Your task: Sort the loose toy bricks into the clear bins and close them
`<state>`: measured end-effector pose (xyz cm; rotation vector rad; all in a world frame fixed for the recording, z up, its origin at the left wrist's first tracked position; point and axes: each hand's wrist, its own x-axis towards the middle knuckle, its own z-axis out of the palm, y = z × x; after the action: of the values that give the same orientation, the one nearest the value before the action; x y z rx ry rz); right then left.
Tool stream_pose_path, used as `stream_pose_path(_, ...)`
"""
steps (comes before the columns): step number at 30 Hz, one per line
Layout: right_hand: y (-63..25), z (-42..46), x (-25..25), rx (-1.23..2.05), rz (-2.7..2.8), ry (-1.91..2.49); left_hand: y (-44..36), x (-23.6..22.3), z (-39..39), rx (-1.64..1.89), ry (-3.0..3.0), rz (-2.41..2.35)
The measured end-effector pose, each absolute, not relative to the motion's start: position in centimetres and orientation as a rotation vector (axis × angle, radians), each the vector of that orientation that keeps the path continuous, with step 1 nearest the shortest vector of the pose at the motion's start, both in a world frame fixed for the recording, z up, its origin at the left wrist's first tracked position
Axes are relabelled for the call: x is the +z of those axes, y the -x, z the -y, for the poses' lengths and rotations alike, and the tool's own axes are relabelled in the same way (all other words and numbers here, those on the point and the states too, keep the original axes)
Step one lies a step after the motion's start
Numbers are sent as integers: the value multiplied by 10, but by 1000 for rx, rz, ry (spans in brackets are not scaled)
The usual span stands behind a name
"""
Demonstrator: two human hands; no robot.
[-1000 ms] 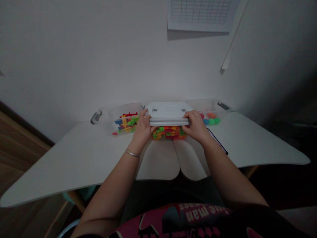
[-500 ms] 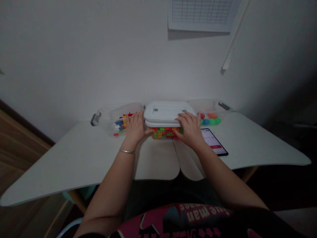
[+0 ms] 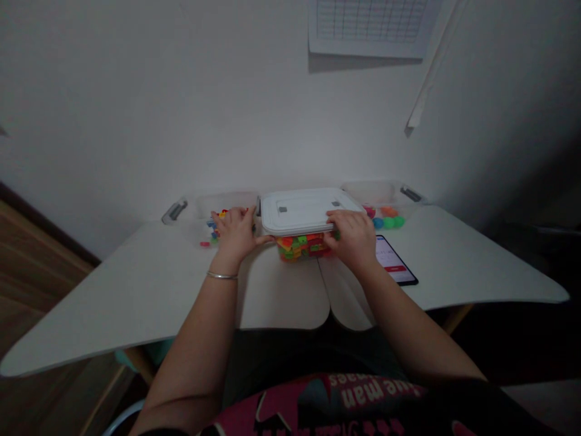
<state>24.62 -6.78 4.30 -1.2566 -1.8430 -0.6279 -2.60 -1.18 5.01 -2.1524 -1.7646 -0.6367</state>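
Note:
A white lid (image 3: 304,212) with two small grey latches lies over a clear box of colourful plastic pieces (image 3: 299,247) in the middle of the table. My right hand (image 3: 354,236) grips the lid's front right corner, fingers on top and thumb lower at the box front. Spread at the left side, my left hand (image 3: 236,236) has its thumb near the lid's front left corner. Its other fingers are in front of a clear left box (image 3: 227,198) holding red, yellow and blue pieces, partly hidden by the hand.
Behind my right hand is another clear box (image 3: 367,192) with coloured balls (image 3: 389,222). A phone (image 3: 394,260) with a lit screen lies on the white table (image 3: 467,260). The wall rises directly behind, bearing a printed sheet (image 3: 370,27).
My left hand has moved left, its fingers more apart from the lid. The lid has shifted slightly left and toward me, and its stacked edge looks thinner. The left box has shifted slightly left.

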Motion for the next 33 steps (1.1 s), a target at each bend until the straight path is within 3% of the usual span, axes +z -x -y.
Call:
stream_pose_path(17,-231,13,41,-379,1950,1329,21,52,11,-701,2035,1881)
stream_pose_path(33,-234,-5,57,-413,2012,1371,7,44,6,-907,2085,1808)
